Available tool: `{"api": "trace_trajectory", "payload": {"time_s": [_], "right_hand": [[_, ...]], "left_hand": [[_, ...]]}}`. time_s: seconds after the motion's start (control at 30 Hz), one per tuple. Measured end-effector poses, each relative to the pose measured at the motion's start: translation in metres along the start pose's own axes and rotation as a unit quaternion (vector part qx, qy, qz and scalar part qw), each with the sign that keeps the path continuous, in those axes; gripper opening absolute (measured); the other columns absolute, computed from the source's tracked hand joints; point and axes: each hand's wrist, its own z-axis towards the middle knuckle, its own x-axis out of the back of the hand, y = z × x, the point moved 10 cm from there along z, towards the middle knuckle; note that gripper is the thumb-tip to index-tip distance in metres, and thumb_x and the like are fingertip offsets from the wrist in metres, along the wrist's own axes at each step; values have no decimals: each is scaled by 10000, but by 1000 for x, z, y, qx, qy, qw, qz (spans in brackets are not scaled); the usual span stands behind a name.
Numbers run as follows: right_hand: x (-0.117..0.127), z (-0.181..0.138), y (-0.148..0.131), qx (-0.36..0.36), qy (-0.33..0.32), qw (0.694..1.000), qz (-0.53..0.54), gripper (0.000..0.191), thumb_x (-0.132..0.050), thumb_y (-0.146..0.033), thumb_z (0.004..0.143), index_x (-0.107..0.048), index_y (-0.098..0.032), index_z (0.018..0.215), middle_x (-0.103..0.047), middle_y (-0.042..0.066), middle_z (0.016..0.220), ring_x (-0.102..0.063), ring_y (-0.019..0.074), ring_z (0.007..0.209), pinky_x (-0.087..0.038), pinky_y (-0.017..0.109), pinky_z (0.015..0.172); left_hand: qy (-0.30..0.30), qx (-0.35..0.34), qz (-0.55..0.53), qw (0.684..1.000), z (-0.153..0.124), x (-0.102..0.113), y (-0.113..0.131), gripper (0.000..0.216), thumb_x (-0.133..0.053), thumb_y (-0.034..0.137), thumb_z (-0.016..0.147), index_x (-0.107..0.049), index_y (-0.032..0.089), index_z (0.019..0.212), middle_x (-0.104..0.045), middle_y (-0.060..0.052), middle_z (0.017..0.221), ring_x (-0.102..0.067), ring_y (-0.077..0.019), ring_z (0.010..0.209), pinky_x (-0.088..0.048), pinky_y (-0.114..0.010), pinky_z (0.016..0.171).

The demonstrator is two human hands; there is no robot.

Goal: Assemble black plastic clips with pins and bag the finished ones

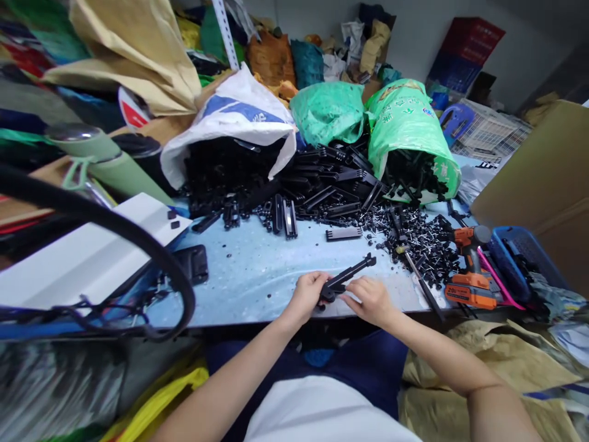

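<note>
both hands, left hand (309, 296) and right hand (370, 301), pinch a long, slim black plastic bar (348, 276), angled upward.

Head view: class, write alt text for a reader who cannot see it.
Both hands, left hand and right hand, grip a long black plastic part over a blue table. Behind lie heaps of black parts spilling from sacks; an orange drill sits to the right.

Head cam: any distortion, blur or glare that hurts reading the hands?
Head view: strong wide-angle warp, table edge bows and the left and bottom borders smear. Centre is fairly sharp: left hand and right hand on the black plastic part read clearly. Light is soft and even, shadows faint; only a mild sheen on the white sack.
</note>
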Motion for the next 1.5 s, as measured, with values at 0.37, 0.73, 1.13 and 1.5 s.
{"api": "trace_trajectory", "payload": {"time_s": [0.37,0.73,1.13,1.5], "right_hand": [[-8,-19,45,-15,-211,958,-192,217,-486,-307,889,-528,-152,1035,-634,81,852,-595,184,780,-379,260,638],[-37,-21,45,-1,-261,946,-193,272,-440,-395,903,-569,-162,960,-638,88,896,-608,194,833,-331,251,611],[-22,-22,29,-6,-178,957,-229,360,-316,-435,936,-564,-182,999,-625,82,866,-577,181,813,-307,271,630],[-9,-7,7,28,-168,944,-282,278,-320,-316,949,-546,-168,1012,-601,95,860,-549,200,826,-284,300,654]], "left_hand": [[-167,-315,538,764,-2,-42,25,308,-525,300,818,-571,192,1102,-607,-92,1053,-537,-225,1014,-431,-376,884],[-173,-274,668,671,5,-51,6,364,-416,245,845,-470,156,1193,-561,-108,1096,-499,-239,1037,-395,-380,889],[-148,-277,644,697,6,-46,7,591,-588,590,689,-451,167,1078,-578,-88,988,-570,-259,922,-436,-361,781],[-79,-344,598,720,0,-32,14,412,-579,473,755,-476,189,1034,-600,-70,941,-602,-234,893,-468,-328,745]]}}
